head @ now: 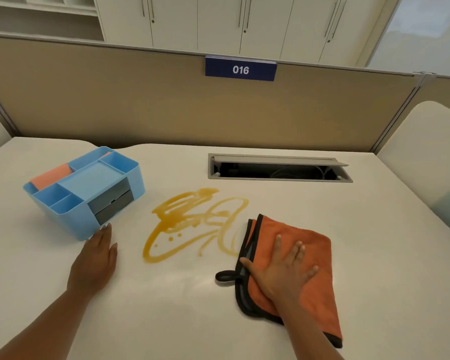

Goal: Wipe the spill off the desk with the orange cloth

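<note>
An amber, syrupy spill [190,222] spreads in loops across the middle of the white desk [182,302]. To its right lies the folded orange cloth [315,245], black-edged with a black hanging loop at its left side. My right hand [283,266] rests flat on the cloth, fingers spread and palm down, pressing it to the desk. The cloth's left edge almost touches the spill's right loops. My left hand [96,258] lies flat on the desk left of the spill, fingertips against the blue organiser's front corner.
A blue desk organiser [89,188] with grey drawers and an orange item inside stands at the left. A cable hatch [278,168] lies open at the back. A tan partition [166,105] with a "016" sign closes off the far edge.
</note>
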